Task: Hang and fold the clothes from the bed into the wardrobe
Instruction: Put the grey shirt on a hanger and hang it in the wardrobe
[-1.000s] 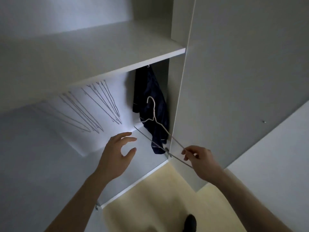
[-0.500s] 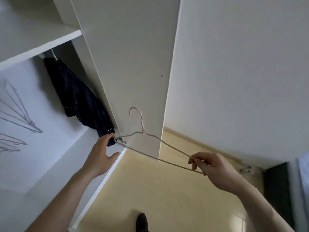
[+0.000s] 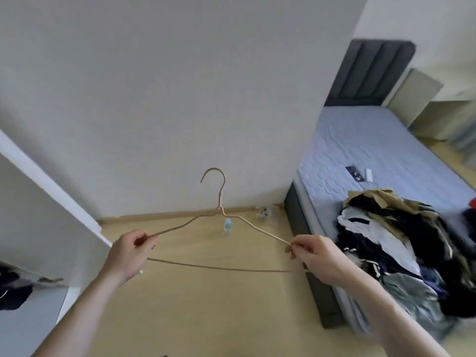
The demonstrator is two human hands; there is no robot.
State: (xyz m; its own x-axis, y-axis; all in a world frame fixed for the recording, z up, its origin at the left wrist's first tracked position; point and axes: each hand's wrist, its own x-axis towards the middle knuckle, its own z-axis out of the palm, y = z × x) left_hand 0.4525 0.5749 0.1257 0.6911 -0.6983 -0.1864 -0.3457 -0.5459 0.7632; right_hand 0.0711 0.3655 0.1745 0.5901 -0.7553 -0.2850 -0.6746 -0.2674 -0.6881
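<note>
A thin rose-gold wire hanger (image 3: 221, 215) is held upright in front of me, hook up. My left hand (image 3: 128, 253) grips its left shoulder end and my right hand (image 3: 313, 255) pinches its right end. A heap of dark, white and tan clothes (image 3: 401, 248) lies on the near part of the bed (image 3: 381, 150) at the right. The wardrobe (image 3: 38, 228) edge shows at the left, with a dark garment (image 3: 13, 289) inside it at the lower left.
A white wall fills the view ahead. A small bottle (image 3: 227, 226) stands on the wooden floor near the skirting. The bed has a dark frame and headboard (image 3: 371, 70). A phone and a small white object (image 3: 359, 173) lie on the mattress.
My view has swung right from the wardrobe toward the bed. My left hand left the wardrobe edge and took hold of the hanger's left end; the hanger now faces me squarely.
</note>
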